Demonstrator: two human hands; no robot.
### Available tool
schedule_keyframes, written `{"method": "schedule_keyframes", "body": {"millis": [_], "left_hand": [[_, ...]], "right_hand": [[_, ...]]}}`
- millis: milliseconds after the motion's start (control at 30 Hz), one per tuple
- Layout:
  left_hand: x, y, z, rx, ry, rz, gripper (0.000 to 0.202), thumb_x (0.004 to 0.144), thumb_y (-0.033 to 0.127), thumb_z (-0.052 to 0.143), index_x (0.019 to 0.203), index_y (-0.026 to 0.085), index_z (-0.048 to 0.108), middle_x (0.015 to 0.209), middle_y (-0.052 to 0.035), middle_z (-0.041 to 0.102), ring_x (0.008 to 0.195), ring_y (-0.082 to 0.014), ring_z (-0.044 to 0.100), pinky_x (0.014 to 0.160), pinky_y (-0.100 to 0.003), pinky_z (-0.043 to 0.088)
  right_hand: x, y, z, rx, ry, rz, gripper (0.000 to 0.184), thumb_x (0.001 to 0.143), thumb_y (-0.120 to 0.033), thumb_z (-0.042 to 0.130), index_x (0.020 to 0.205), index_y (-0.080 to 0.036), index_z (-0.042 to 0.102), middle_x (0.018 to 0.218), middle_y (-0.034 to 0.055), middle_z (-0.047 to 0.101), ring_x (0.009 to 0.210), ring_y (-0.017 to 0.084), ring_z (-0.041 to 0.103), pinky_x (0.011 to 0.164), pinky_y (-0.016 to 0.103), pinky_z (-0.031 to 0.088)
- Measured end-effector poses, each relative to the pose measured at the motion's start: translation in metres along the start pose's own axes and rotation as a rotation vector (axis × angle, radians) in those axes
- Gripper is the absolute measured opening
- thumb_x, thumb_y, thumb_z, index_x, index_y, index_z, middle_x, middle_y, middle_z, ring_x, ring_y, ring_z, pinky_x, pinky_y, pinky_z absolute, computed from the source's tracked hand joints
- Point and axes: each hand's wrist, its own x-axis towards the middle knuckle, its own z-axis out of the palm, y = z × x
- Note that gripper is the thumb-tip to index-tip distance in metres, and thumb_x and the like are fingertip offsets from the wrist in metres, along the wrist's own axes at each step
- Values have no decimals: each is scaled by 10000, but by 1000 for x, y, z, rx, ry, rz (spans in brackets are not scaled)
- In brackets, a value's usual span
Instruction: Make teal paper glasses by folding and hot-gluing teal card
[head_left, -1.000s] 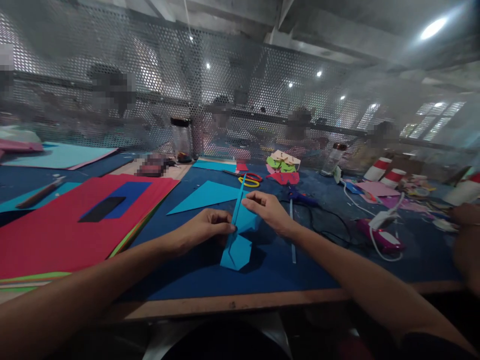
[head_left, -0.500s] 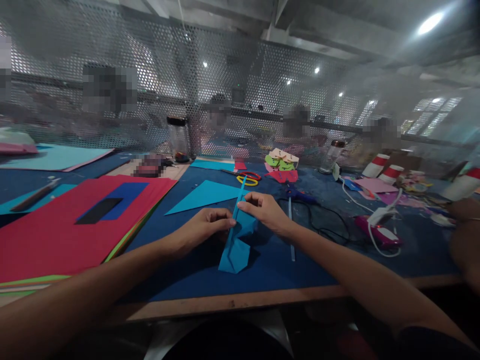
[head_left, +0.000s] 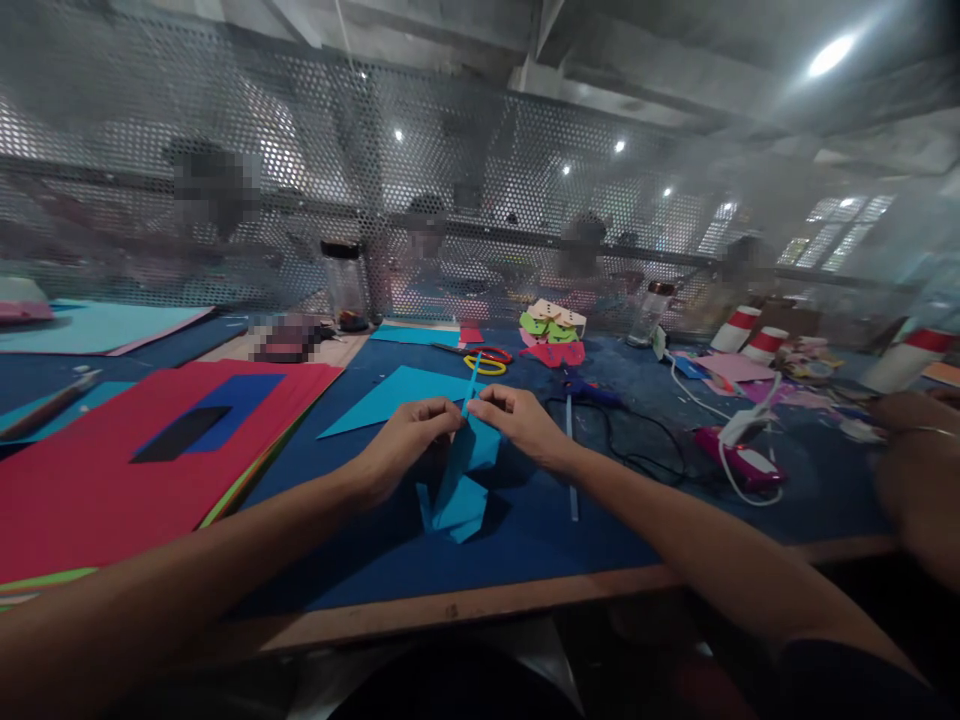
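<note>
Between my two hands is a folded piece of blue paper [head_left: 463, 500], its narrow folded edge pointing away from me and its wider, notched part nearest the table's front. My left hand [head_left: 411, 440] pinches the strip-like edge from the left, thumb on top. From the right, my right hand [head_left: 519, 420] pinches the same edge a little farther up, fingers curled. Just beyond my hands lies a flat blue paper triangle [head_left: 397, 400]. Scissors with red and yellow handles [head_left: 486, 366] rest behind the paper's far tip.
Red paper sheets [head_left: 97, 480] are stacked at left. A glue gun [head_left: 589, 391] with a glue stick [head_left: 573, 470] lies right of my hands, near a magenta power strip [head_left: 739, 458] and cables. Behind stand glass jars [head_left: 345, 285] and a perforated screen [head_left: 450, 160]. Another person's arm [head_left: 919, 460] is at far right.
My left hand has slid farther up the folded edge, closer to my right hand. Near the bottom, a narrow flap of the blue paper now stands out to the left.
</note>
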Motion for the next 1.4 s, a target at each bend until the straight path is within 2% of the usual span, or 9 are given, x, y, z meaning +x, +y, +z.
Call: {"method": "schedule_keyframes", "body": {"millis": [100,267,667,833,1033,1200,1400], "left_hand": [[2,-2,1,-3,17,-9,280,758,413,745,723,181,592,614,45,480,549,-105,408,529,-232,305],[0,-1,1,-14,11,4,264,754,387,724,691,182,571,604,52,429,539,-97,348,511,-234,246],[-1,1,2,-49,21,-8,285,744,387,721,676,190,526,589,71,355,510,-83,294,486,-237,189],[1,-1,2,-63,16,-24,280,727,387,733,693,192,536,586,73,363,492,-81,297,471,-236,184],[3,-4,2,-64,31,-17,303,723,424,751,700,189,560,595,61,416,484,-82,328,454,-232,197],[2,-3,2,-64,26,-10,316,726,419,751,671,189,541,583,68,390,484,-79,319,458,-230,193],[-1,-1,4,-76,20,-14,272,722,389,730,687,192,546,596,68,406,500,-89,363,483,-229,251]], "right_hand": [[0,1,0,13,11,14,425,911,-594,589,811,-183,628,701,-39,466,675,134,413,626,274,330],[0,0,2,-7,-1,-8,403,855,-587,652,811,-190,605,728,-38,488,691,136,423,658,276,354],[0,-2,3,7,-9,2,346,872,-533,629,825,-191,599,736,-36,476,696,138,417,664,276,349],[0,-2,2,11,3,8,364,864,-551,645,818,-191,613,715,-35,476,683,138,413,648,276,343],[0,0,4,140,24,77,443,864,-625,638,748,-204,563,669,-51,413,634,125,371,607,272,330],[2,0,2,3,4,37,429,788,-596,735,797,-191,595,720,-45,477,674,124,405,633,267,337],[1,-5,2,-77,15,14,426,805,-591,717,789,-185,588,727,-40,485,675,124,405,634,266,339]]}}
